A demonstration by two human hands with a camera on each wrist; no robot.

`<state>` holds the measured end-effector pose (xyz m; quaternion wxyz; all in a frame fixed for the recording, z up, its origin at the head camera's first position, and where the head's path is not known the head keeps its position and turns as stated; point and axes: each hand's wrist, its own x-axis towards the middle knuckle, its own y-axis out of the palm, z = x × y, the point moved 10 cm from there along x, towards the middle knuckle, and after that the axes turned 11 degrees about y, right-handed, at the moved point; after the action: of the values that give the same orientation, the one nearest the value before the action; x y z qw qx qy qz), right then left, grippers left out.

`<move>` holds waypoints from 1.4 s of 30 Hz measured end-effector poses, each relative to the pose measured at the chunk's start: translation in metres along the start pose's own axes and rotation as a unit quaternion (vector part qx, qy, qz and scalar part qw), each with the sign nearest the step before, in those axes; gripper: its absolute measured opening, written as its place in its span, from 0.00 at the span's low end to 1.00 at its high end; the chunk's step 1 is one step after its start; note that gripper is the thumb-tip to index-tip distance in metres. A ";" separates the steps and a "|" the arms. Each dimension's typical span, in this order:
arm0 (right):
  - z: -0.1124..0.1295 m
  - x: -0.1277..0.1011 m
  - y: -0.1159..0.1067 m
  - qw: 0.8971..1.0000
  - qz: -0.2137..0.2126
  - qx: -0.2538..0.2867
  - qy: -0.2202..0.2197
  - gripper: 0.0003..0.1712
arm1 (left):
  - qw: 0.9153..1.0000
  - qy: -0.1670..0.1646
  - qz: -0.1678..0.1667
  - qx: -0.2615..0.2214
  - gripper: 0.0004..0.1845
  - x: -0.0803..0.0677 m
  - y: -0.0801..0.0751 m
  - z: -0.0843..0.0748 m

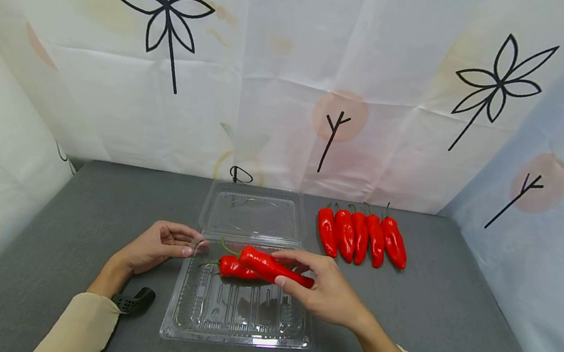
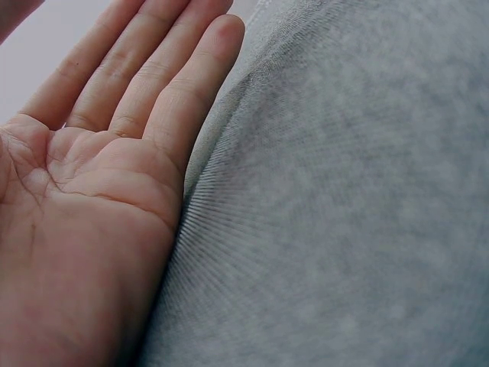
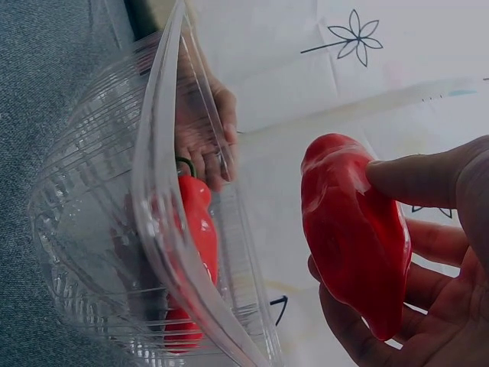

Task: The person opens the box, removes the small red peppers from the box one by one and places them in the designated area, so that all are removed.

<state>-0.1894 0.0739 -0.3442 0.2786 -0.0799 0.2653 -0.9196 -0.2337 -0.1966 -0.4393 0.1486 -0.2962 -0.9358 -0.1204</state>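
A clear plastic clamshell box point(image 1: 235, 337) lies open on the grey table point(image 1: 455, 315), its lid point(image 1: 253, 213) folded back. One red pepper point(image 1: 231, 268) lies in the tray's far end. My right hand point(image 1: 302, 269) pinches a second red pepper point(image 1: 263, 263) just above the tray. The right wrist view shows that pepper point(image 3: 351, 229) between the thumb and fingers of the right hand point(image 3: 428, 267), beside the box wall point(image 3: 153, 229). My left hand point(image 1: 168, 244) rests flat-fingered on the table, fingertips at the tray's left rim. The left wrist view shows its open palm point(image 2: 99, 176).
Several more red peppers point(image 1: 361, 238) lie in a row on the table to the right of the lid. A white curtain with black flower prints point(image 1: 293, 83) closes off the back and both sides. Grey table point(image 2: 344, 214) stretches around the box.
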 end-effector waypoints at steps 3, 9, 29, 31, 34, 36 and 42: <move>0.000 0.000 0.000 1.000 0.000 -0.002 -0.001 0.24 | 1.000 -0.001 0.000 -0.001 0.17 0.000 0.000 0.000; -0.001 0.001 0.002 1.000 0.004 -0.002 0.001 0.23 | 1.000 -0.002 0.000 0.000 0.17 0.001 0.000 0.000; 0.005 0.000 -0.009 1.000 -0.017 -0.003 -0.026 0.23 | 1.000 -0.001 0.001 -0.002 0.17 0.001 0.000 -0.002; 0.005 0.000 -0.011 0.999 -0.023 -0.004 -0.030 0.23 | 1.000 0.000 0.001 -0.002 0.17 0.001 0.000 -0.002; 0.002 0.001 -0.016 0.999 -0.033 -0.006 -0.028 0.23 | 1.000 0.002 0.002 -0.001 0.18 0.001 0.000 -0.002; 0.000 0.001 -0.020 0.999 -0.041 -0.008 -0.024 0.23 | 1.000 0.001 0.002 0.000 0.17 0.000 0.000 -0.002; -0.006 0.001 -0.035 0.997 -0.071 -0.009 -0.012 0.23 | 1.000 -0.002 0.001 0.003 0.17 0.000 0.000 -0.001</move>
<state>-0.2090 0.1007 -0.3303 0.2148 -0.1117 0.2636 -0.9338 -0.2335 -0.1970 -0.4382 0.1474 -0.2971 -0.9361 -0.1171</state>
